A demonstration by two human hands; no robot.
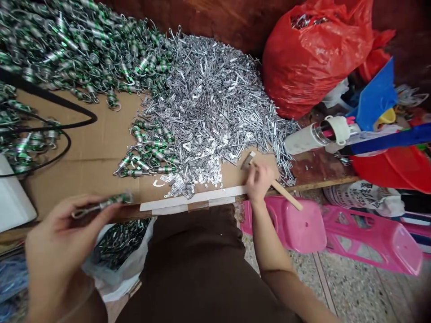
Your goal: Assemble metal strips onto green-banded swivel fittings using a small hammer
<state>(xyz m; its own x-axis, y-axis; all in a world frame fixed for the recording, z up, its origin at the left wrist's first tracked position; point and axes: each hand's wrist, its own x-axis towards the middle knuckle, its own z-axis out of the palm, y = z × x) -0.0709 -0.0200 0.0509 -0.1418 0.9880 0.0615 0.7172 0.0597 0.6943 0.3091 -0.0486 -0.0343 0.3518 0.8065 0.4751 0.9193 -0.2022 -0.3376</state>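
Wooden-handled hammer (285, 193) in closed right grip (258, 181)

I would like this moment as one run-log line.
left hand: holds green-and-silver part | right hand: grips hammer | loose metal pieces: heaped on cardboard

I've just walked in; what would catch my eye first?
Probably the big red bag at the back right, beside a wide heap of silvery metal pieces. Nearer, the right hand grips a hammer; the left hand, at the lower left, holds a green-and-silver part.
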